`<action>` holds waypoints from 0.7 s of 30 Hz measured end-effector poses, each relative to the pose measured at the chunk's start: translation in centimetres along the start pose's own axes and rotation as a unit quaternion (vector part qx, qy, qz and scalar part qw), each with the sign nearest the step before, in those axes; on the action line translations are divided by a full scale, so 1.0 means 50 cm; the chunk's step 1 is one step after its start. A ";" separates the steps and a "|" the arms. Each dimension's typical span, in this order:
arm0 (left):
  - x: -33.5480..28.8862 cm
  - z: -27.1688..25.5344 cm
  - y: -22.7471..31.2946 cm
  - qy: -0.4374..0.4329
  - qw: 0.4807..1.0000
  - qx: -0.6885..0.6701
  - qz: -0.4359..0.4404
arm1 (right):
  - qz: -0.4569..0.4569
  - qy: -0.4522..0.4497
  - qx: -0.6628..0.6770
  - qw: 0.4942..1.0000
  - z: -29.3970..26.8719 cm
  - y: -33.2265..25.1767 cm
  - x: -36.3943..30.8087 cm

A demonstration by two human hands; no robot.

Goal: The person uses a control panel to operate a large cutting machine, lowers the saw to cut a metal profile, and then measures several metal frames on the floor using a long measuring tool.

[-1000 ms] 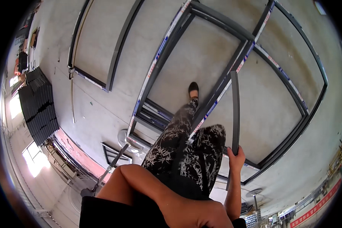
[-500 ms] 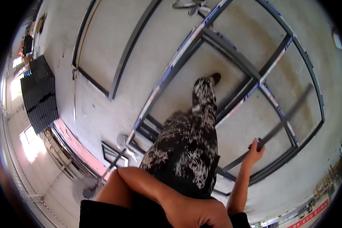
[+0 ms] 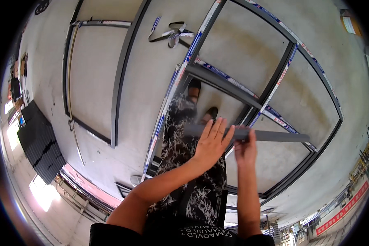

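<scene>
A long dark grey bar (image 3: 279, 136), flat-sided like a frame profile, lies crosswise in front of my body, its left end blurred. My right hand (image 3: 246, 149) grips it near the middle, fingers curled round it from below. Against the bar just left of that grip rests my left hand (image 3: 211, 143), its fingers stretched out and slightly apart. Under the bar is a large grey window-like frame (image 3: 225, 84) on the floor, with blue and white film strips along its members. My feet stand inside one of its openings.
Left of me lies another dark frame (image 3: 123, 74) with a thin brass-coloured rod (image 3: 71, 69) along it. A stack of black panels (image 3: 39, 141) stands farther left. Crumpled strips (image 3: 174, 36) lie on the floor ahead. A red banner (image 3: 342, 209) hangs at the far right.
My left hand has come up from near my body onto the bar. The bar has swung from slanting to nearly level and moved left with my right hand. Both feet now show inside the frame.
</scene>
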State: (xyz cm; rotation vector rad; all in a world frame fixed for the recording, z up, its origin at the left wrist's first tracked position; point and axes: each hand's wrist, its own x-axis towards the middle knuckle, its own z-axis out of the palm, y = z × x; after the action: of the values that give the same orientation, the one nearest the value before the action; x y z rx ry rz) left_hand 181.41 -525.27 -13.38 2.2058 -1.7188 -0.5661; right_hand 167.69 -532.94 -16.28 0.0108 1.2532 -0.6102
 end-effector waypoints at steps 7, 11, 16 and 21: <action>0.116 0.111 -0.206 -0.166 0.984 -0.062 -0.005 | 0.125 0.015 -0.239 0.963 0.046 0.043 0.097; 0.177 0.133 -0.362 -0.249 0.968 0.026 -0.023 | -0.329 -0.066 -0.717 0.611 0.057 0.015 0.205; 0.314 0.257 -0.437 -0.280 0.959 0.032 0.024 | -0.433 -0.115 -0.759 0.472 0.027 -0.065 0.481; 0.386 0.394 -0.466 -0.307 0.951 0.028 0.011 | -0.198 -0.191 -0.845 0.459 -0.072 -0.046 0.666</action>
State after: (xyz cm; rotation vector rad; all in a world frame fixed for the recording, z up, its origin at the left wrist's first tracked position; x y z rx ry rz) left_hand 196.16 -537.90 -43.83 2.1816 -2.0486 -1.3225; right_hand 169.39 -547.82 -46.32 -2.0471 0.8977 0.5181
